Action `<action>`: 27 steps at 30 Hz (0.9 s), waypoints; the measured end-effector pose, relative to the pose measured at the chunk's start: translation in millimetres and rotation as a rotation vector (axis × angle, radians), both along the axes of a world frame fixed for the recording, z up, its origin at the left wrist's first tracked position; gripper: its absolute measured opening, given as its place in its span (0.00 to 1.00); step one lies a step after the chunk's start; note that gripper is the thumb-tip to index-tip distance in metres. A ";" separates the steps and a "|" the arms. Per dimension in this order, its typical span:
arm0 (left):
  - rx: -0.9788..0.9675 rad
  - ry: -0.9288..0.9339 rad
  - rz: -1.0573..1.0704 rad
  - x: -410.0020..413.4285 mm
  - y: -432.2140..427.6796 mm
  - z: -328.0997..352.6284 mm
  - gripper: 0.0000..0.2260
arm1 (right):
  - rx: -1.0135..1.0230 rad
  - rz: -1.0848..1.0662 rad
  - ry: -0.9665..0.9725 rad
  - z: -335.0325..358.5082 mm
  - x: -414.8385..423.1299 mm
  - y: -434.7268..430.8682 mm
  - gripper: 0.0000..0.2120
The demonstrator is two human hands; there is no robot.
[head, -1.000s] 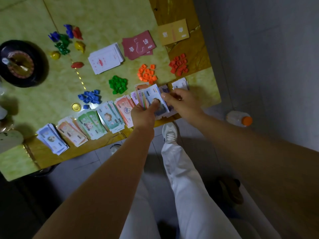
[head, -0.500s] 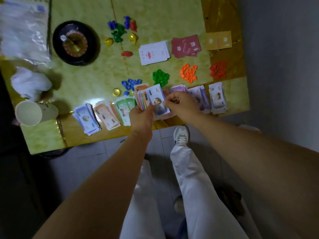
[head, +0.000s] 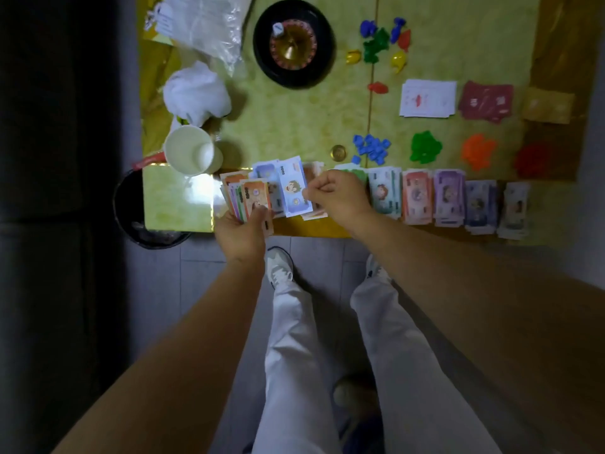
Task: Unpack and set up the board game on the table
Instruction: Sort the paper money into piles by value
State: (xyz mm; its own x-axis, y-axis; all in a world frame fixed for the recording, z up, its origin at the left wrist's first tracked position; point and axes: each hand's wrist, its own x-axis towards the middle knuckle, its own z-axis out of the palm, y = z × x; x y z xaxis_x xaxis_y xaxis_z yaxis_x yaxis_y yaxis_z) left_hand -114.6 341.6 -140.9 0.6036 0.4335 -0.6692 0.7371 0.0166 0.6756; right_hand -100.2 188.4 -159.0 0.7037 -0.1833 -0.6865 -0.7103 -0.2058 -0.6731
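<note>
Head-cam only, so just the one angle. Left hand (head: 240,231) has its grip clamped on a messy fan of play money (head: 248,194), thumb on top, right over the near edge of the surface (head: 294,126). Right hand (head: 337,194) has its grip pinched on one blue note (head: 294,188), fingers curled in, holding it just beside the fan. The sorted money piles (head: 448,198) run in a row along that same edge, off to the right. What I'd worry about: the notes look like thin, slick paper, and the fan is loose and partly past the edge, so one slack thumb and a few could slide to the floor. The piles also sit close together, so a sleeve-level sweep of the right arm could smear them into each other. The paper cup (head: 191,150) is lying tipped near the left hand, light and round, so an elbow nudge could roll it off. Further back, the roulette wheel (head: 293,42) is glossy black plastic with a brassy hub. The blue tokens (head: 371,147) and green tokens (head: 425,147) are small, chunky hard plastic bits in loose heaps.
</note>
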 end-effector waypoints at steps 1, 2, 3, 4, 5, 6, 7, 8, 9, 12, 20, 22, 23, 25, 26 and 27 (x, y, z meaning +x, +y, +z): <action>0.015 0.006 0.019 -0.8 9.5 -1.3 0.09 | -0.026 0.017 0.006 -2.9 2.5 9.4 0.04; 0.022 0.016 0.033 -1.5 19.0 -2.5 0.09 | -0.054 0.044 0.008 -6.8 5.1 19.6 0.05; 0.017 0.024 0.038 -2.2 27.7 -4.3 0.08 | -0.091 0.079 0.009 -11.1 7.0 28.8 0.05; 0.000 0.032 0.041 -2.6 33.1 -4.8 0.08 | -0.142 0.120 0.005 -14.6 8.5 35.1 0.06; -0.025 0.042 0.049 -2.3 40.1 -6.7 0.07 | -0.201 0.164 0.003 -17.1 10.3 43.1 0.09; -0.056 0.056 0.056 -1.4 43.2 -7.0 0.06 | -0.258 0.191 -0.002 -19.8 11.2 47.2 0.11; -0.090 0.068 0.068 -0.4 47.8 -8.7 0.05 | -0.299 0.204 -0.005 -23.1 12.1 52.2 0.13; -0.127 0.080 0.078 1.1 49.6 -8.6 0.05 | -0.335 0.210 -0.007 -24.3 12.8 54.2 0.14; -0.159 0.092 0.086 2.3 52.1 -9.9 0.04 | -0.368 0.219 -0.003 -25.3 14.0 57.0 0.14; -0.229 0.114 0.083 5.0 53.8 -10.9 0.04 | -0.457 0.245 0.002 -24.8 17.4 58.0 0.14; -0.314 0.162 0.030 12.4 42.3 -8.8 0.09 | 0.026 0.187 0.062 -16.1 11.4 56.6 0.07; -0.365 0.173 0.015 13.7 35.2 -6.6 0.09 | 0.104 0.239 0.089 -12.5 6.9 51.2 0.06; -0.405 0.170 0.011 14.0 31.9 -5.6 0.06 | 0.137 0.225 0.088 -10.3 5.2 48.6 0.05; -0.459 0.171 -0.010 14.9 23.2 -2.5 0.03 | 0.173 0.164 0.088 -5.9 2.9 41.4 0.04; -0.456 0.177 -0.016 15.6 18.3 -1.1 0.03 | 0.160 0.141 0.088 -4.1 1.8 36.7 0.03; -0.429 0.184 -0.013 15.8 15.1 -1.5 0.04 | 0.128 0.126 0.084 -3.1 1.1 32.7 0.04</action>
State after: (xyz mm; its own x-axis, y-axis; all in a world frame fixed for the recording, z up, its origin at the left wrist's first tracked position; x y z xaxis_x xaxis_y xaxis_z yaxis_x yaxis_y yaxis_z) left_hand -98.8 356.7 -142.4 0.4619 0.0869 -0.8827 0.8460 0.2558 0.4678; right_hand -99.1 221.0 -162.1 0.6548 -0.0050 -0.7557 -0.7391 -0.2132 -0.6390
